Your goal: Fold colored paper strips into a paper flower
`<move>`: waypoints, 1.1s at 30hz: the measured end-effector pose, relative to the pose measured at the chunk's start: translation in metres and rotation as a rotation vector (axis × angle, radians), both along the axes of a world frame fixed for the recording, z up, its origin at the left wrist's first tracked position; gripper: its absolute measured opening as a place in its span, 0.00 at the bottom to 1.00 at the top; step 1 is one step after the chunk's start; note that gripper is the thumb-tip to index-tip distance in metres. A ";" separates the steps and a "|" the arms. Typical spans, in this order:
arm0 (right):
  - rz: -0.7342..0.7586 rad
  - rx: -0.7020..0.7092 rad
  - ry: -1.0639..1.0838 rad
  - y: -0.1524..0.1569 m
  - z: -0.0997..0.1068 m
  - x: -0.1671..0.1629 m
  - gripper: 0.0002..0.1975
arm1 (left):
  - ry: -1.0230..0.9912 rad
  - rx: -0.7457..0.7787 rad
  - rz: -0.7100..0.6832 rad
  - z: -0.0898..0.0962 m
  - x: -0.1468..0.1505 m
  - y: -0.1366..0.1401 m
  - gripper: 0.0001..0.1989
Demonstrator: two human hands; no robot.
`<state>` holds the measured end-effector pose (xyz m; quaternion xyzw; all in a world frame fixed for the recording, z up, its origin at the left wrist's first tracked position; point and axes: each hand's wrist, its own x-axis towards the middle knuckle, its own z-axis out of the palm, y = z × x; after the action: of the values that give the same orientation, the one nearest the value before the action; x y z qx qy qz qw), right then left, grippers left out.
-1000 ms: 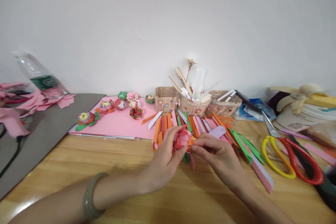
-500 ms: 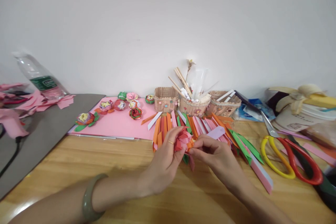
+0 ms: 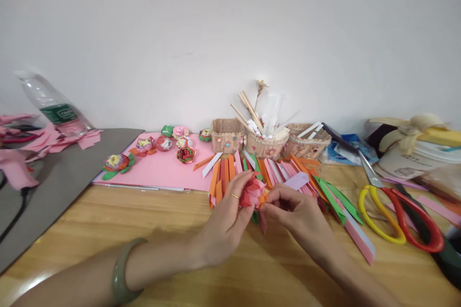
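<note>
A pink and red folded-paper flower point(image 3: 253, 193) is gripped from its left side by my left hand point(image 3: 227, 223), thumb in front and fingers behind. My right hand point(image 3: 297, 211) pinches an orange piece of paper point(image 3: 264, 197) at the flower's right edge; whether this piece is joined to the flower I cannot tell. Just beyond both hands lies a spread of folded paper strips point(image 3: 223, 172) in orange, pink, green and lilac, partly hidden by my fingers.
Several finished paper flowers point(image 3: 186, 155) sit on pink sheets point(image 3: 158, 172) at the left. Three small baskets point(image 3: 227, 136) stand along the wall. Scissors point(image 3: 382, 237) with red and yellow handles lie at the right. A pink glue gun point(image 3: 16, 170) and a plastic bottle point(image 3: 59, 111) are far left.
Both hands stay almost in place around the paper flower. The flower shows slightly more of its front, and the right fingers have shifted very little.
</note>
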<state>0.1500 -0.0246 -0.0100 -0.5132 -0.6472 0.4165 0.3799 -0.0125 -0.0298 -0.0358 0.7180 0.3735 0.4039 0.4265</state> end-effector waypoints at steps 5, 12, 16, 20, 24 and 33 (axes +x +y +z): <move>-0.024 0.246 -0.172 -0.002 0.003 0.003 0.10 | -0.241 -0.274 -0.067 -0.002 -0.003 0.005 0.25; 0.033 0.366 -0.299 -0.005 -0.003 0.004 0.08 | -0.352 -0.598 -0.048 0.009 0.005 0.014 0.25; 0.028 0.385 -0.267 -0.006 0.000 0.005 0.06 | -0.428 -0.694 -0.064 0.010 0.006 0.013 0.25; -0.060 0.480 -0.234 -0.007 0.005 0.007 0.05 | -0.515 -0.725 -0.152 0.007 0.008 0.014 0.25; -0.119 0.639 -0.222 -0.009 0.005 0.008 0.06 | -0.576 -0.728 -0.221 0.006 0.010 0.016 0.21; 0.062 0.744 -0.216 -0.012 0.003 0.005 0.10 | -0.641 -0.724 -0.244 0.005 0.009 0.015 0.19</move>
<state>0.1552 -0.0364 -0.0073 -0.3614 -0.8056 0.1082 0.4568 -0.0033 -0.0143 -0.0312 0.4022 0.2531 0.3957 0.7858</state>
